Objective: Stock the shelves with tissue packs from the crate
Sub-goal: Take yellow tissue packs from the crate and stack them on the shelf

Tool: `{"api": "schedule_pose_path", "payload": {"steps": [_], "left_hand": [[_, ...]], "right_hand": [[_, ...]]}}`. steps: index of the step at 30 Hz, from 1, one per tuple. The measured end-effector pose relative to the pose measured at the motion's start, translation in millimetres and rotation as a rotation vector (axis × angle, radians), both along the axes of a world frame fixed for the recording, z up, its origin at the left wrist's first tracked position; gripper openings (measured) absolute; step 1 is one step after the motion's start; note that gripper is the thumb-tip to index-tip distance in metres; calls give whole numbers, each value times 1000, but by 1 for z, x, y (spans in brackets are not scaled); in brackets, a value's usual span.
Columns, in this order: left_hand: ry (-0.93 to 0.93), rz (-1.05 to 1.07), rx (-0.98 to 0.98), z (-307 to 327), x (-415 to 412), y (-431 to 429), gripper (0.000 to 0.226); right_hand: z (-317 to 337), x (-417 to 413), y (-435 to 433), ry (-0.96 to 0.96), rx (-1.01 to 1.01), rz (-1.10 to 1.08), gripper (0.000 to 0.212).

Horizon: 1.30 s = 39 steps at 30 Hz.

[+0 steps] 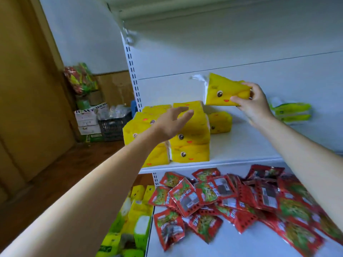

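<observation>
Far left, a dark crate (113, 127) sits on the floor beside stacked cartons (88, 121), well back from you. Low down beside the shelving, more yellow and green tissue packs (137, 206) are heaped together. Your left hand (171, 123) reaches out over the stacked yellow tissue packs (187, 141) on the white shelf (241, 145), fingers spread, grip released, holding nothing; whether it touches the stack, you can't tell from here. Behind that stack, one more yellow pack (220, 122) sits toward the back panel. Up and to the right, your right hand (253, 104) has its grip clenched on a single yellow tissue pack (222, 91), held tilted in the air above the shelf, white tissue poking out of its upper left end. Further right, green tissue packs (292, 111) lie stacked at the back. Below, red snack packets (232, 199) sprawl across the lower shelf (222, 243).
</observation>
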<state>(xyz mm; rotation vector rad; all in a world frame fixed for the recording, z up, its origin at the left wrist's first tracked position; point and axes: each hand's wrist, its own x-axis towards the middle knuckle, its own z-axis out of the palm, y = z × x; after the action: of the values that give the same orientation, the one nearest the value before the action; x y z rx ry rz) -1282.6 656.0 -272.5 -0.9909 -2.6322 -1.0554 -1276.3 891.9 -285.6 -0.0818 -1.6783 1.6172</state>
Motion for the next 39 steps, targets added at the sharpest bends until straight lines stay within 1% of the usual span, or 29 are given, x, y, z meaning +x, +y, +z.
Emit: {"api": "schedule_pose_path", "payload": {"steps": [2,4,5,6,9,13,17,21,23,26,28,29,31,33,36,39], "left_hand": [[68,17,-230,-5,-13,15,56],[195,78,-479,-10,-20,26,70],[257,102,-546,-12,-22,29,75],[296,117,-567,-14,-23,32,75],[333,123,-521,-17,-26,36,63],[343,109,-525,-19,-25,37,61],[356,106,-531,-17,-27,36,61],[352,103,-518,-18,-27,37,60],[364,103,-504,-18,-28,37,60],[382,104,-492,-21,-26,36,61],[382,101,-494,-20,-24,32,65],[376,100,-495,-20,-24,29,67],[370,103,-481,-17,-22,18,68],[364,110,-426,-12,-21,6,66],[342,132,-331,-6,-17,-16,60],[323,193,-280,-5,-14,-51,55]], "right_hand": [[-13,-14,22,-38,19,-48,54],[-23,-29,37,-85,55,-80,54],[-26,-36,42,-113,75,-87,53],[-30,-45,47,-138,96,-92,52],[-37,-71,52,-209,179,-108,49],[-41,-98,47,-268,257,-129,52],[-51,-112,48,-347,248,-173,55],[-55,-117,45,-356,236,-188,56],[-54,-115,44,-371,269,-176,61],[-52,-107,46,-375,299,-142,79],[-46,-99,46,-412,339,-193,88],[-40,-94,45,-433,384,-243,89],[-26,-84,38,-396,488,-307,85],[-7,-75,24,-289,572,-286,77],[21,-63,-12,-143,661,-194,67],[35,-54,-66,-72,714,-42,59]]}}
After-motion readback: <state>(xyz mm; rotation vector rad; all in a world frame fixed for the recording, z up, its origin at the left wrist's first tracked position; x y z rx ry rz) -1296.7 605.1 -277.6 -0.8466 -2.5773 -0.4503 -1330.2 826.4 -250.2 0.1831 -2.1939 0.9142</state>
